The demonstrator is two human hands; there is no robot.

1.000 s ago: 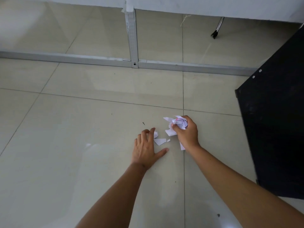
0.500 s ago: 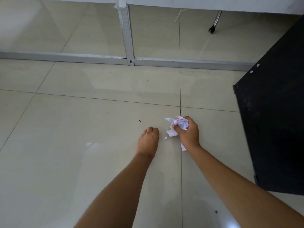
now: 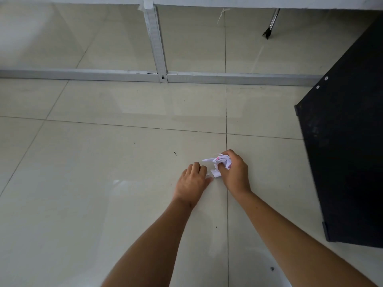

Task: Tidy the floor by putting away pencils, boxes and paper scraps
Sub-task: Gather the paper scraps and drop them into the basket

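The right hand (image 3: 235,175) was closed around a crumpled wad of white paper scraps (image 3: 220,162), thumb and curled fingers clamping it just above the tiled floor (image 3: 103,183). Pink marks showed on the paper, and a few torn ends stuck out of the fist toward the left hand. One small flap hung below the thumb, close to the floor; whether it touched the tile could not be told.

The left hand (image 3: 193,183) lay just beside the right, knuckles up, its fingers curled under and pressed together against the floor. A tiny white sliver (image 3: 207,174) showed at its fingertips, between the two hands; whether the fingers pinched it or merely covered it could not be told.

Just beyond the left hand, a short dark fleck (image 3: 175,153) lay on the tile, too small to identify. A grout line ran under the right wrist and away ahead of the hands.

Well ahead of both hands, a grey metal rail (image 3: 83,73) lay across the floor, with an upright metal post (image 3: 155,38) rising from it to a white panel edge. Farther off, beyond the right hand, stood a thin metal leg with a black foot (image 3: 267,35). To the outer side of the right arm, a large black board-like panel (image 3: 348,152) stood on the floor, apart from the forearm.
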